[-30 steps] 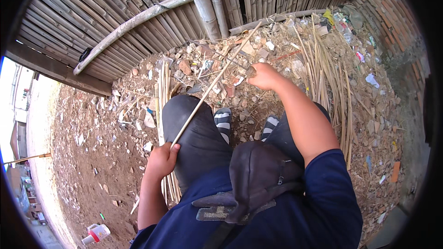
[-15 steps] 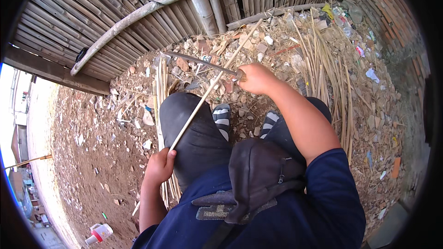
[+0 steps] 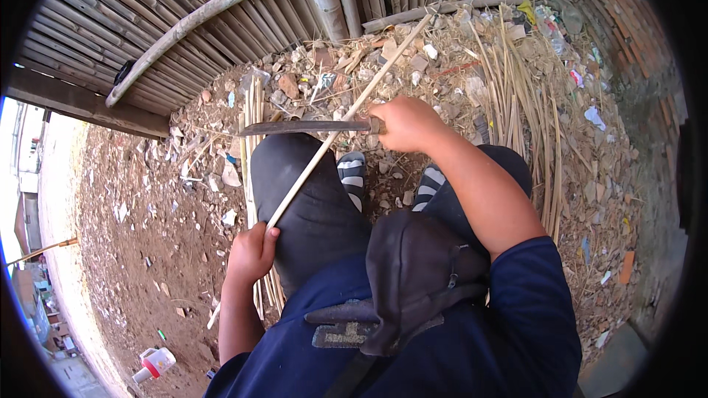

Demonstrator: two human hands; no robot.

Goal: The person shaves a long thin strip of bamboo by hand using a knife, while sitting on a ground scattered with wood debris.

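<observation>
My left hand (image 3: pixel 252 253) is closed around the lower end of a long pale bamboo strip (image 3: pixel 299 179), beside my left thigh. The strip slants over my left knee and away to the upper right. In my closed right hand (image 3: pixel 405 124) is the handle of a long knife (image 3: pixel 295 127). Its dark blade points left, crossing the strip just beyond my knee. One bundle of pale strips (image 3: pixel 254 107) lies along the outside of my left leg. A larger pile of strips (image 3: pixel 509 96) is spread beyond and beside my right leg.
Rubble, straw and litter cover the dirt ground (image 3: pixel 158 239) around my sandalled feet. A slatted bamboo wall (image 3: pixel 169 22) with poles stands ahead, and a brick wall (image 3: pixel 627 22) rises on the right. A white jug with a red band (image 3: pixel 154 364) lies at the lower left.
The knife has turned so that its tip drops nearer to my left knee, and the blade now lies almost level across the view. My left hand keeps its hold on the strip.
</observation>
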